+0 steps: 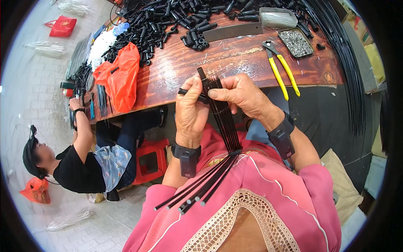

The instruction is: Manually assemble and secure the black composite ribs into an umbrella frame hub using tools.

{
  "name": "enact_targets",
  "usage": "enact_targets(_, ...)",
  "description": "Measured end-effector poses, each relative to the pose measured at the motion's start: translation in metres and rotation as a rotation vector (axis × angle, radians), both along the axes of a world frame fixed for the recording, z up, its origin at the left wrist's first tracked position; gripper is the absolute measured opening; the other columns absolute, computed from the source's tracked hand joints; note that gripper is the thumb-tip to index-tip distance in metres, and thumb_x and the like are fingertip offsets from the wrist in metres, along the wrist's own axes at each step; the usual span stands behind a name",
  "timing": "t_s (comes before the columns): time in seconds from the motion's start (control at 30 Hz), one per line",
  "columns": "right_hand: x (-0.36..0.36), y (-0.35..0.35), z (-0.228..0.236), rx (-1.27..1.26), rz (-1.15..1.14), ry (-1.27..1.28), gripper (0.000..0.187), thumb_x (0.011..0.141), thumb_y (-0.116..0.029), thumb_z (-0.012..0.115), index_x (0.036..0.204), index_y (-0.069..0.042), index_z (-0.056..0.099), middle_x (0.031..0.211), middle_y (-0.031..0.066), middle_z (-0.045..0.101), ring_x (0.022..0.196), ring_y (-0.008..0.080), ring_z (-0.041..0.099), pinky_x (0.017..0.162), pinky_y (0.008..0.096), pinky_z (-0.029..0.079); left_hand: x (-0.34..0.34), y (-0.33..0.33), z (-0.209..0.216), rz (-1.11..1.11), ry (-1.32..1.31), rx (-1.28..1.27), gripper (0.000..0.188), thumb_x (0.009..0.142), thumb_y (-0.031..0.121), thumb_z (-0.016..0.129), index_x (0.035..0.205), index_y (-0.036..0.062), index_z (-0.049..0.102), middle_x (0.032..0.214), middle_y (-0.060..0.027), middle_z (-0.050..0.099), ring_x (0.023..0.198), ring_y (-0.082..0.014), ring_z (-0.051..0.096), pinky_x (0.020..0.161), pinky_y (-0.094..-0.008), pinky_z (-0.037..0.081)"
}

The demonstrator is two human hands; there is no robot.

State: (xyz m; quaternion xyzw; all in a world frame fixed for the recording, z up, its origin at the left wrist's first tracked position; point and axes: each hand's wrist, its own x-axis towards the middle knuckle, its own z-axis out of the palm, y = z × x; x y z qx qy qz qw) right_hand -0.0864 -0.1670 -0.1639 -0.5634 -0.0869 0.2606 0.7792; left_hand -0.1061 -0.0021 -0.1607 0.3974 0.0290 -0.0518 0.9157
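An umbrella frame [224,126], a folded bundle of thin black ribs, stands slanted between my hands; its thicker black rods [197,191] fan out over my lap. My left hand [192,111] is closed round the left side of its upper end. A short black tube [183,91] sticks out by that thumb. From the right, my right hand [243,96] pinches the ribs between thumb and fingers. A dark cylindrical end [201,74] rises above both hands. My fingers partly hide the place where ribs and tube meet.
On the wooden table [235,63] lie heaped black plastic parts [168,21], yellow-handled pliers [280,71], a tray of small metal pieces [296,43], a flat metal bar [233,32] and a red plastic bag [121,80]. Long black rods hang off the right. A co-worker [79,159] sits left.
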Motion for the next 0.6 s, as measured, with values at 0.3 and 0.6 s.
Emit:
enact_targets(0.3, 0.001, 0.001, -0.005, 0.025, 0.055, 0.027, 0.028, 0.081, -0.03, 0.076, 0.077, -0.003, 0.068, 0.065, -0.001, 0.061, 0.045, 0.0032, 0.05, 0.036, 0.0166, 0.036, -0.004, 0.0, 0.002, 0.065, -0.096, 0.081, 0.042, 0.096, 0.015, 0.057, 0.135, 0.0045, 0.047, 0.107, -0.0106, 0.063, 0.1, -0.0223, 0.062, 0.091, -0.0361, 0.049)
enact_targets(0.6, 0.013, 0.011, -0.018, 0.123, 0.116, 0.07, 0.028, 0.081, -0.03, 0.077, 0.073, -0.005, 0.066, 0.064, -0.0004, 0.06, 0.044, 0.0027, 0.048, 0.035, 0.016, 0.034, -0.003, 0.0, -0.003, 0.106, -0.026, -0.045, 0.042, 0.096, 0.017, 0.056, 0.136, 0.0089, 0.047, 0.106, -0.0105, 0.062, 0.095, -0.0203, 0.061, 0.089, -0.0356, 0.05)
